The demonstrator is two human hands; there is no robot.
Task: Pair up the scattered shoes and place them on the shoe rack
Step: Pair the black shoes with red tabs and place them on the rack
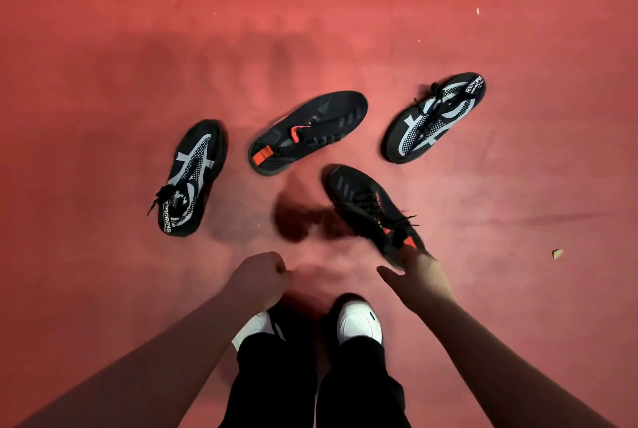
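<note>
As the right hand [418, 280] grips it, a laced shoe [366, 207] tilts.

Loose shoes on red floor [103, 82]: 4, in 2 kinds.
Black mesh trainers with white-grey pattern, 2: left patterned trainer [191, 179], right patterned trainer [433, 118]; black lace-up trainers with orange tabs, 2: centre orange-tab trainer [307, 132], near orange-tab trainer [371, 211]; white-toed shoes worn on feet, 2: left worn shoe [253, 325], right worn shoe [359, 322]; bare hands, 2: left hand [259, 277], right hand [419, 275].
</note>
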